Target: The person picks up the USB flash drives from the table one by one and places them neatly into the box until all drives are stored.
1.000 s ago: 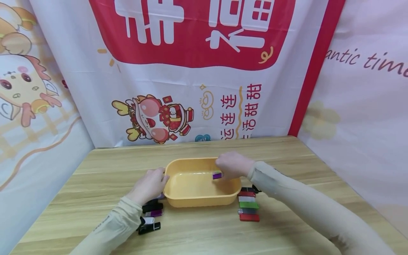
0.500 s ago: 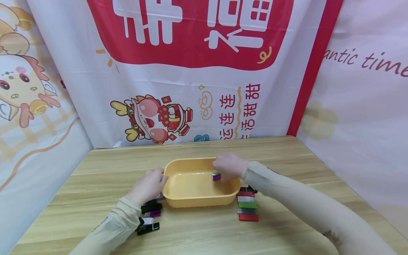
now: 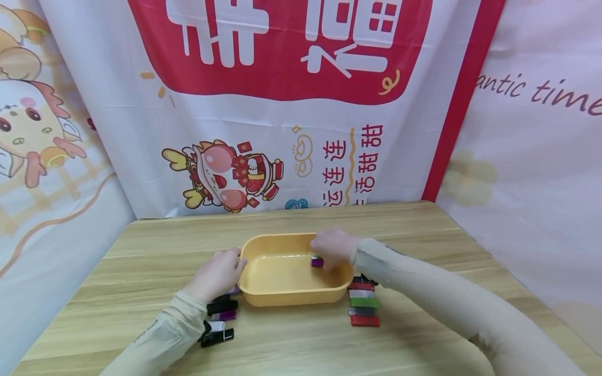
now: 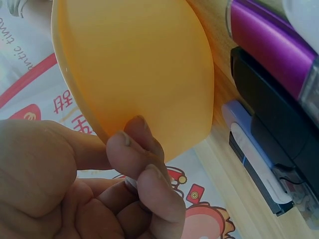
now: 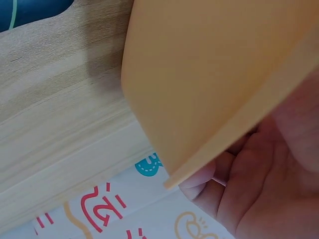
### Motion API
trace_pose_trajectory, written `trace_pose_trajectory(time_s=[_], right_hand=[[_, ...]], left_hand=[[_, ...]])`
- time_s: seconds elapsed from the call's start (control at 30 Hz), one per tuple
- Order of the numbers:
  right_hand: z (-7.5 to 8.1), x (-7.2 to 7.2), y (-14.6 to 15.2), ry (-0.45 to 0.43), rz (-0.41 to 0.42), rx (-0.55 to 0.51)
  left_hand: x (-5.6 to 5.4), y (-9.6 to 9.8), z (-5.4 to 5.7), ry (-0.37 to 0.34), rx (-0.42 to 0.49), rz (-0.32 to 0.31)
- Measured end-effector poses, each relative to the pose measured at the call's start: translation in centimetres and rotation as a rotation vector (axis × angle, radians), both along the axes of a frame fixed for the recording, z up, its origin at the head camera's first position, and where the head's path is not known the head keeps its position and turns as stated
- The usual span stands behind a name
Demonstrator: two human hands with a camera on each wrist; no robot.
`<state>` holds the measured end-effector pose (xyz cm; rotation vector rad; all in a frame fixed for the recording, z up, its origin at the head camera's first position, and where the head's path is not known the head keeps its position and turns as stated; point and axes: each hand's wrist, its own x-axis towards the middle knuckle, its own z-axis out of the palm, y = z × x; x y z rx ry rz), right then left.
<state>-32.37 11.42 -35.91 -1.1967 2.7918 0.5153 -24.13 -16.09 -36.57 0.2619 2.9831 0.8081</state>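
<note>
A yellow plastic basin stands in the middle of the table. My left hand pinches its left rim, thumb and fingertips on the wall, as the left wrist view also shows. My right hand reaches down inside the right end of the basin. By its fingertips shows a purple USB flash drive with a light part above it; the hand hides the rest of what it grips. In the right wrist view the basin wall hides the fingertips of the right hand.
Left of the basin lies a column of flash drives, among them a purple one and a black one. Right of it lies another column, with a green drive and a red one. A printed cloth hangs behind the table.
My right hand has shifted slightly left inside the basin, and the green by the purple drive no longer shows. My left hand keeps its place on the rim.
</note>
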Motion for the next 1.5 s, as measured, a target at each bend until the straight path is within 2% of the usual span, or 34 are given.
trace_pose_trajectory(time_s=[0.17, 0.5, 0.83, 0.97, 1.17, 1.33, 1.5], right_hand=[[0.0, 0.1, -0.2, -0.007, -0.010, 0.002], [-1.0, -0.1, -0.5, 0.038, 0.023, 0.053], [-0.9, 0.1, -0.6, 0.058, 0.045, 0.012], [-0.8, 0.0, -0.3, 0.031, 0.049, -0.025], [0.0, 0.5, 0.4, -0.019, -0.007, -0.134], [2.3, 2.0, 1.2, -0.067, -0.035, -0.329], [4.0, 3.5, 2.7, -0.055, -0.008, -0.490]], left_hand=[[0.1, -0.1, 0.1, 0.002, -0.009, 0.001], [0.2, -0.4, -0.1, -0.005, -0.009, 0.008], [0.4, -0.5, 0.0, -0.004, -0.012, 0.008], [0.5, -0.5, 0.0, -0.010, -0.012, 0.012], [0.8, -0.2, 0.1, -0.005, -0.019, 0.008], [0.6, -0.1, 0.0, 0.006, -0.013, 0.006], [0.3, -0.1, 0.0, 0.025, -0.012, -0.005]])
